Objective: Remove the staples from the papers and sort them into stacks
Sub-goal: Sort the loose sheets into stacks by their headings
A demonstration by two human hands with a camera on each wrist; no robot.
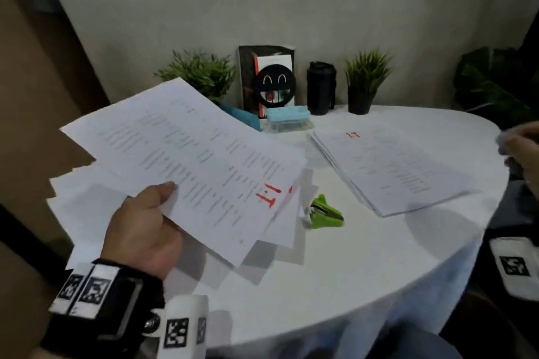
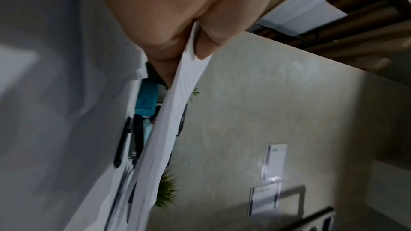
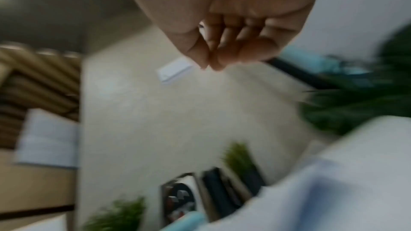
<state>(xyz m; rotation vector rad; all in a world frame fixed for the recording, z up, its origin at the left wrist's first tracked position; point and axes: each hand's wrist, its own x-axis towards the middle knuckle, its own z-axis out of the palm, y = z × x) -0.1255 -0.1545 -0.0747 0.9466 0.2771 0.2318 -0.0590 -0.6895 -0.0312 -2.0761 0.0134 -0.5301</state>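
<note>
Holding a fan of printed sheets (image 1: 186,151) above the table (image 1: 364,277), the left hand (image 1: 143,230) has its thumb on top of the paper and the fingers hidden beneath; the top sheet bears a red "1.1". In the head view a stack (image 1: 388,166) with a red mark on its top page lies flat on the right of the white cloth, well apart from the held sheets. Between them sits a green staple remover (image 1: 325,213) on the cloth, untouched. The right hand (image 1: 522,148) is at the frame's right edge, blurred — its grip is unclear there. Along the wall stand two potted plants, a black cup (image 1: 320,87) and a light-blue box (image 1: 287,119).

From the left wrist view, thumb and fingers (image 2: 209,29) pinch the edge of the sheets (image 2: 169,124), which run down and away from the palm.

From the right wrist view — heavily blurred — the right hand (image 3: 224,29) hangs in the air with fingers loosely curled, fingertips close together, holding nothing that can be made out.
</note>
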